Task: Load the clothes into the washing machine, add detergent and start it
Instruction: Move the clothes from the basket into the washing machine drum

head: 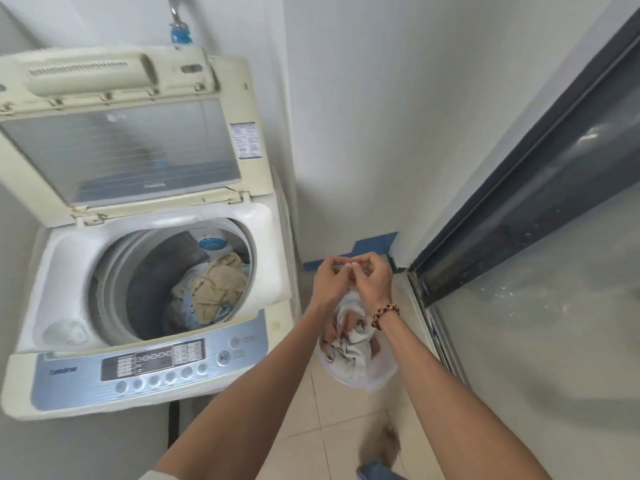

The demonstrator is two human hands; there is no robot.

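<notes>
We see a cream top-loading washing machine (145, 216) with a silver-blue control panel (149, 368), a crumpled beige garment (218, 285) inside, a blue wall tape strip (374, 245), and a brown-and-cream braided bracelet (385, 316).

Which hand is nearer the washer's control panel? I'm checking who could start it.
Left. The left hand is over the bag of clothes, right of the control panel; the right hand sits farther right.

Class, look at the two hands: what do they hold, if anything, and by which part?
Both hands, left and right, grip the top edge of a clear bag of clothes.
</notes>
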